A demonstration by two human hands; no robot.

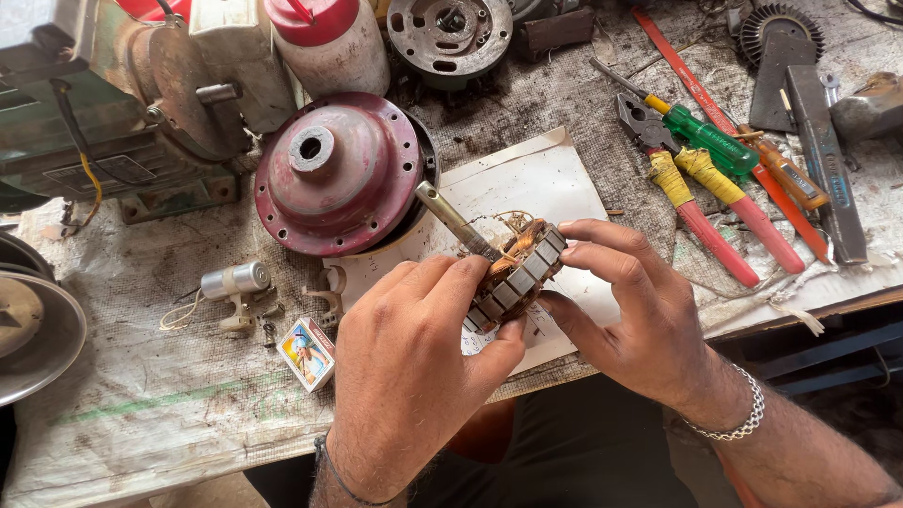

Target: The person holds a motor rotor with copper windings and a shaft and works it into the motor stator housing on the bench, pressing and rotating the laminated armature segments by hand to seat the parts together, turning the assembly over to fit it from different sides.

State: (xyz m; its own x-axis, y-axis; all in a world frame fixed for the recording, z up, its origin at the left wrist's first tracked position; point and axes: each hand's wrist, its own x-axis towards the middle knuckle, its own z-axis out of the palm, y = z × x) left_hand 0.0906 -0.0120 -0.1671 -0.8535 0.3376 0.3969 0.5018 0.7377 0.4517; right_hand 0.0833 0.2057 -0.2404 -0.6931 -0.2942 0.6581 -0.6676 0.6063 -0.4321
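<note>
copper windings show inside the round motor core [515, 273], held just above a white sheet of paper [527, 183] on the workbench. the left hand [414, 367] grips its near rim, thumb and fingers closed around it. the right hand [635, 315] pinches its far edge. a red motor cover [339, 174] sits just behind, pliers [701, 212] to the right.

Copper-wound motor stator [515, 275] with steel shaft, tilted, above white paper sheet [527, 183].
</note>
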